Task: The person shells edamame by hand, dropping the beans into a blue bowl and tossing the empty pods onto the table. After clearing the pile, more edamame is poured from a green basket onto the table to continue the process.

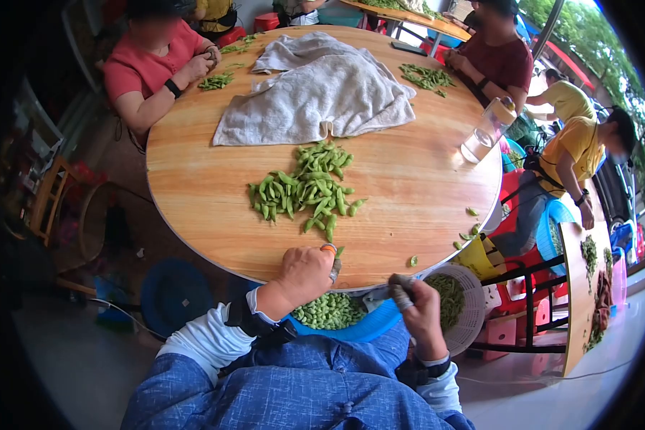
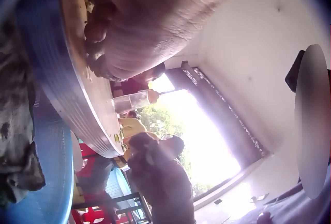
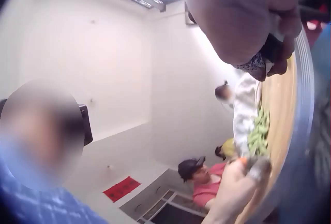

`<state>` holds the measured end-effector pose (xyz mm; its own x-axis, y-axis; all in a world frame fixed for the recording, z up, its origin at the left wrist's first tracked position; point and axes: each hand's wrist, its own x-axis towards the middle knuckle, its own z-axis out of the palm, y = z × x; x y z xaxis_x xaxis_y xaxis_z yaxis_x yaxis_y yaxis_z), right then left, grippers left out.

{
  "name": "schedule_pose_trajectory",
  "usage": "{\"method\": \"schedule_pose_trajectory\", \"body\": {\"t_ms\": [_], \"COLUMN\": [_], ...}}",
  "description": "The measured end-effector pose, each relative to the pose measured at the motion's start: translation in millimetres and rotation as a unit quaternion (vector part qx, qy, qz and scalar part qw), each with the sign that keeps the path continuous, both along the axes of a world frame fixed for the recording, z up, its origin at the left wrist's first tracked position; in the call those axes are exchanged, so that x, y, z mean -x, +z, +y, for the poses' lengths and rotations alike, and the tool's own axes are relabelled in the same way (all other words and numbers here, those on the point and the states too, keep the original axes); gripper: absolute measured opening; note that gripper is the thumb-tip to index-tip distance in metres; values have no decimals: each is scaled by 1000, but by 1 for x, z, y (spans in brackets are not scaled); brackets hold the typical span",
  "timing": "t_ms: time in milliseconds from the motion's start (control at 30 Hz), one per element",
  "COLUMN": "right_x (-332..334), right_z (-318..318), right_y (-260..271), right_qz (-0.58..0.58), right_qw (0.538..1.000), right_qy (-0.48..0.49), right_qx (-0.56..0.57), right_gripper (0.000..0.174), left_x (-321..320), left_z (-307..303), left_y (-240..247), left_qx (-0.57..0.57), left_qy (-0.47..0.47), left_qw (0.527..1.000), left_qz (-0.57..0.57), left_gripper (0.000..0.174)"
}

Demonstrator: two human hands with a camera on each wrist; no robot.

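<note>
the green pods (image 1: 319, 188), heaped on the tabletop (image 1: 416, 186) between the cloth (image 1: 330, 93) and the left grip (image 1: 304, 272), should be light, springy and easily bruised (best pinched near one tip), though whether that grip or the right grip (image 1: 421, 308), both curled, holds one i cannot tell.

1. No word, label, brand or number can be read in any of the three views.
2. In the right wrist view, a red strip (image 3: 121, 189) on a pale surface (image 3: 139, 154) carries dark marks, too small and blurred to make out as letters or characters.
3. In the same view, a finger wrap (image 3: 251, 62) on the right hand (image 3: 243, 22) shows a speckled dark-and-light pattern; whether it includes lettering cannot be told.
</note>
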<state>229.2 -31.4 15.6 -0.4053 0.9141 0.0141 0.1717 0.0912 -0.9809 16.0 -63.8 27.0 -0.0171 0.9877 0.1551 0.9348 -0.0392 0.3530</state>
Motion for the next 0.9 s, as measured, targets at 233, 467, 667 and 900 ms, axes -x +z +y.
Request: {"method": "schedule_pose_trajectory", "body": {"t_ms": [233,467,667,900], "right_x": [35,36,41,39], "right_z": [-4,-6,-8,-8], "right_y": [3,15,20,20], "right_qz": [7,164,193,176], "right_qw": [998,957,939,944], "right_qy": [44,97,117,114], "right_qx": [33,220,259,255], "right_gripper": [20,21,21,19], "left_x": [1,5,-1,-2], "left_z": [3,-9,-19,-18], "left_y": [0,-2,8,6], "left_qx": [52,206,220,230], "left_qy": [-12,-64,-80,-83], "left_qw": [998,739,697,708], "left_qz": [25,-638,-678,-662], "left_gripper": [19,6,14,15]}}
